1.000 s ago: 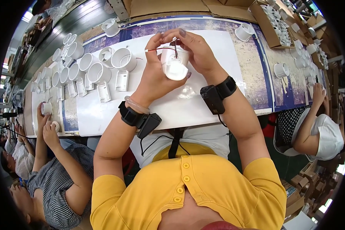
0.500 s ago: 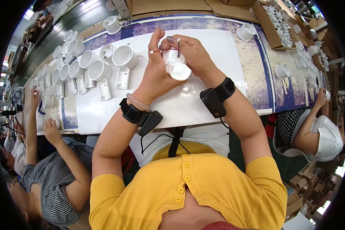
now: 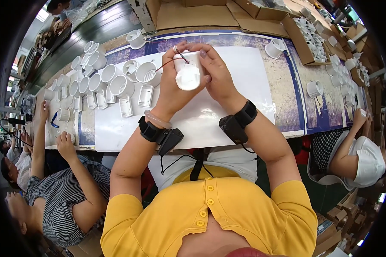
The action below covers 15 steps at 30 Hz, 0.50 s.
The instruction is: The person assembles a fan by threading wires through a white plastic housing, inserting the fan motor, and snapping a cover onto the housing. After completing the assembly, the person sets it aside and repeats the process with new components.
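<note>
White housing (image 3: 188,79) between my left grip (image 3: 169,83) and my right grip (image 3: 218,77); wires (image 3: 166,63) red and dark. White cups (image 3: 122,87) left of my grips, white sheet (image 3: 254,77) beneath. Desk (image 3: 283,94) right of them: mottled beige, blue-purple. Box (image 3: 294,38) further right: brown. My shirt (image 3: 171,210) yellow, wrist straps (image 3: 246,112) black.

Housing (image 3: 188,77) between left grip (image 3: 169,88) and right grip (image 3: 221,79), over sheet (image 3: 240,115) on worktop (image 3: 283,92). Left of it: cluster of cups (image 3: 122,87); brackets (image 3: 146,96) just before them, near side. Right of sheet: carton (image 3: 297,49) toward the back, small parts (image 3: 311,40) in it; single cup (image 3: 315,88) nearer the front. Co-worker (image 3: 68,207) at left, second co-worker (image 3: 365,165) at right.
</note>
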Available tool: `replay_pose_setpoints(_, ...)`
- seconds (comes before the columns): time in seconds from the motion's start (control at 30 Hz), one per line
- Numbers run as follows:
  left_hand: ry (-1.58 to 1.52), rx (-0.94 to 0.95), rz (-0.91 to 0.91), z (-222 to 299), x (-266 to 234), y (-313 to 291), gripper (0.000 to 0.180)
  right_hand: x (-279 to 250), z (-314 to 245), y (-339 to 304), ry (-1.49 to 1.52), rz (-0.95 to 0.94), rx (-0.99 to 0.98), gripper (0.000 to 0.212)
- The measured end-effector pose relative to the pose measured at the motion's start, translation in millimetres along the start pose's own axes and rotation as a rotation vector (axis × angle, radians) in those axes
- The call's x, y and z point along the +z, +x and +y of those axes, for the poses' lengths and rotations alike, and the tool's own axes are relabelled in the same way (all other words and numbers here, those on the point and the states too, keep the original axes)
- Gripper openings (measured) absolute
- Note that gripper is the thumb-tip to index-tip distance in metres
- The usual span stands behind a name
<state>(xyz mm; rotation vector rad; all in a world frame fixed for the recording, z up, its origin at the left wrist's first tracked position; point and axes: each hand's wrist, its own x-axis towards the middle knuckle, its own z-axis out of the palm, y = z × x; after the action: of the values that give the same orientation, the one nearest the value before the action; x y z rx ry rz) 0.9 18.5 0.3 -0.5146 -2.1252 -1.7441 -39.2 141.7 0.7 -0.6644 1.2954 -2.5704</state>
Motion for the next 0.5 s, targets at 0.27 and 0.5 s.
replay_pose_setpoints(0.27, -0.803, -0.128, -0.06, 18.1, 4.2, 1.1, 0.059, 3.5, -9.3, -4.0, 0.195, 0.003, -0.042, 0.022)
replay_pose_setpoints(0.5, -0.907, -0.231, 0.057, 14.8, 18.1, 2.5, 0.034, 4.4, -6.3, -6.8, 0.094, 0.052, -0.125, 0.022)
